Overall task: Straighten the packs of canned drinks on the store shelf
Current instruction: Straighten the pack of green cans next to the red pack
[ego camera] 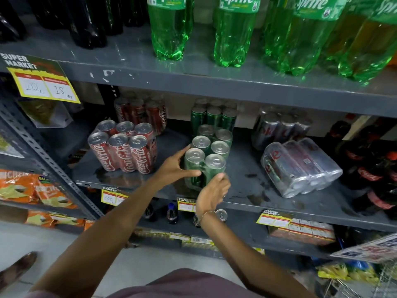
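Upper shelf (193,72): green Sprite bottles (234,33), dark bottles at left.
Price tag (43,80): "SUPER MARKET", handwritten 20 and 18.
Middle shelf (257,190): holds all the can packs.
Silver pack (300,168): shrink-wrapped, lying on its side, right.
Coca-Cola pack (124,149): six red cans, upright, left.
Green pack (206,160): six cans, upright, wrapped, at the shelf's front edge, centre.
Left hand (174,166): fingers spread, pressing the green pack's left side.
Right hand (212,192): fingers curled against its front right corner.

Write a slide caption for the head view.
Both hands, left and right, grip the green can pack on the shelf between cola packs.
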Tool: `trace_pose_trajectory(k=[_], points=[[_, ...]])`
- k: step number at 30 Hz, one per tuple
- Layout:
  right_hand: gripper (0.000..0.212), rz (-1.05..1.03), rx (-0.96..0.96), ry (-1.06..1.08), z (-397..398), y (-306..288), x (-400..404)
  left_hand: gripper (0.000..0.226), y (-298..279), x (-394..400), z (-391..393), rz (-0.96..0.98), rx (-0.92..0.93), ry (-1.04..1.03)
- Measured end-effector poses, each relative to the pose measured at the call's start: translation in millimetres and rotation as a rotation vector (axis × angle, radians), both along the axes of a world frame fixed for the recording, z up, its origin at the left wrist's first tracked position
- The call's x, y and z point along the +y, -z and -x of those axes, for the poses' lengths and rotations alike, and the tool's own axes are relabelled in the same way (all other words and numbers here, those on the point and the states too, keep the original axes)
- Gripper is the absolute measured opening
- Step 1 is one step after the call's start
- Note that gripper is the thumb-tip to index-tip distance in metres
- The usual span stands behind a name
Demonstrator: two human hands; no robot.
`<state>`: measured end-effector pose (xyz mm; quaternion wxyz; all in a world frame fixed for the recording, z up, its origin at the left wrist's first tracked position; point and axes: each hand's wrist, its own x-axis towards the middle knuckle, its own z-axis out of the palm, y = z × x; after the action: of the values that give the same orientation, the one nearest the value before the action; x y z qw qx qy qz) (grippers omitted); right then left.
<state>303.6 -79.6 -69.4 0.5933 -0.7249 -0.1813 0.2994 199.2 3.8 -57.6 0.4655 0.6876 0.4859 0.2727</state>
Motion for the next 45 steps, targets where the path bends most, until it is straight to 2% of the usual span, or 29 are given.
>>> trace_pose_trajectory(k=[1, 4, 5, 7, 9, 11, 13, 14, 17, 20, 22, 25, 29, 32, 34, 36, 39, 41, 42, 45], points=[[0.055, -0.036, -0.028, -0.05, 6, 3, -5, 0.105, 0, 4, 8, 0.008, -0.028, -0.05], [0.081, -0.017, -0.286, -0.24, 2, 16, -10, 0.055, 1, 4, 19, -0.063, -0.066, -0.307], [0.078, -0.026, -0.298, -0.194, -6, 15, -5, 0.043, 0, 0, 17, -0.092, -0.084, -0.38], [0.055, -0.028, -0.264, -0.015, -32, 5, 13, 0.033, 1, -16, 5, -0.12, -0.123, -0.489], [0.042, -0.068, -0.242, 0.031, -71, -5, 40, 0.043, 4, -37, -13, -0.031, -0.296, -0.516], [0.052, -0.1, -0.079, -0.194, -109, -15, 69, 0.064, 6, -51, -32, 0.101, -0.493, -0.463], [0.064, -0.011, 0.157, -0.48, -131, -20, 95, 0.089, 17, -49, -48, 0.164, -0.55, -0.463], [0.066, 0.028, 0.227, -0.554, -136, -19, 104, 0.095, 22, -44, -52, 0.171, -0.56, -0.487], [0.047, 0.03, 0.359, -0.59, -133, -25, 111, 0.095, 55, -16, -48, 0.235, -0.597, -0.49], [0.041, 0.019, 0.414, -0.568, -125, -29, 99, 0.099, 85, 11, -39, 0.288, -0.643, -0.486], [0.041, -0.016, 0.437, -0.543, -122, -24, 92, 0.099, 52, 4, -38, 0.341, -0.681, -0.509], [0.047, -0.047, 0.448, -0.494, -115, -15, 80, 0.07, 0, -3, -37, 0.395, -0.672, -0.511], [0.062, -0.054, 0.435, -0.455, -99, -1, 64, 0.058, -6, 17, -27, 0.402, -0.633, -0.449], [0.069, -0.036, 0.367, -0.468, -93, -7, 56, 0.061, -11, 21, -21, 0.413, -0.567, -0.41], [0.069, -0.017, 0.343, -0.473, -93, -15, 53, 0.066, -10, 18, -18, 0.366, -0.522, -0.397], [0.068, -0.004, 0.304, -0.505, -97, -20, 50, 0.066, -10, 12, -16, 0.239, -0.432, -0.43], [0.058, -0.019, 0.083, -0.456, -108, -27, 42, 0.055, -18, -6, -16, -0.175, -0.241, -0.45], [0.032, -0.047, -0.17, -0.387, -122, -36, 34, 0.048, -28, -20, -24, -0.46, -0.201, -0.354], [0.025, -0.066, -0.274, -0.354, -130, -41, 30, 0.046, -34, -26, -31, -0.525, -0.205, -0.276], [0.025, -0.106, -0.465, -0.238, -163, -62, 19, 0.044, -53, -41, -64, -0.531, -0.218, -0.022]])
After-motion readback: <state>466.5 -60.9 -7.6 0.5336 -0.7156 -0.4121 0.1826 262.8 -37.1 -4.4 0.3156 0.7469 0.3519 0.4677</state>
